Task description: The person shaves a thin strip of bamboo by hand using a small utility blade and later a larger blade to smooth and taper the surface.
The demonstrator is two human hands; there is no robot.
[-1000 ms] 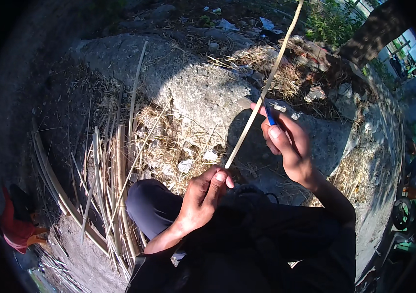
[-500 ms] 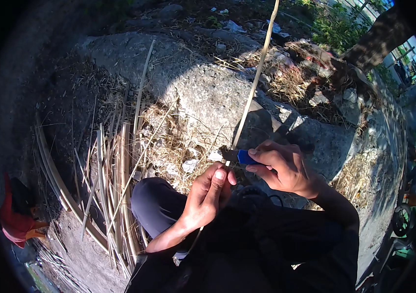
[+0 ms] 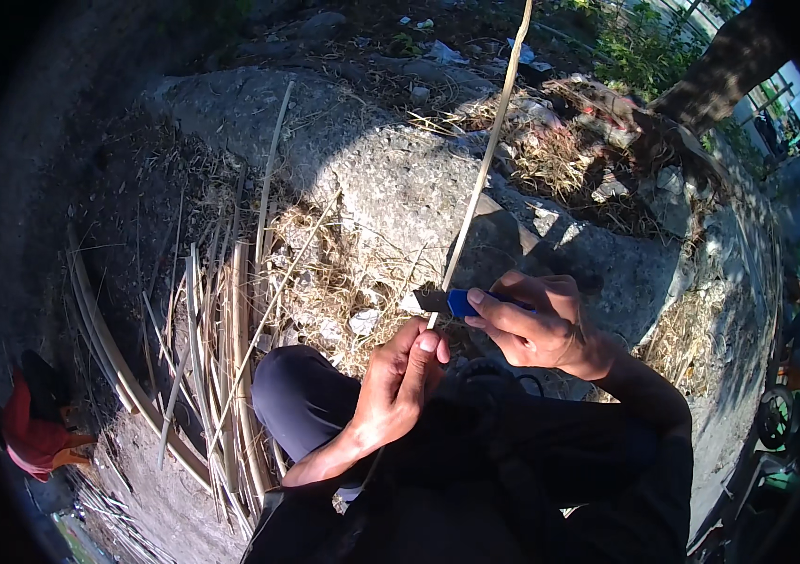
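A long, thin pale strip (image 3: 483, 179), which looks like split bamboo, runs from the top of the view down to my lap. My left hand (image 3: 398, 378) is closed around its lower part, thumb on top. In my right hand (image 3: 541, 324) is a utility knife (image 3: 464, 302) with a blue handle, gripped between thumb and fingers. Its dark blade lies across the strip just above my left fingertips. Whether the edge bites into the strip cannot be made out. Below my left hand, the strip's thin tail is mostly lost against my dark clothes.
Several long strips (image 3: 242, 367) lie in a loose pile left of my knee (image 3: 298, 390). A grey concrete block (image 3: 400, 179) spans the ground ahead, with dry straw (image 3: 325, 273) beside it. A person in red (image 3: 31, 428) is at the far left; a tree trunk (image 3: 724, 70) stands upper right.
My right hand and the knife have shifted slightly left and down along the strip, toward my left hand. The strip's upper part has swung slightly left. Both grips stay the same.
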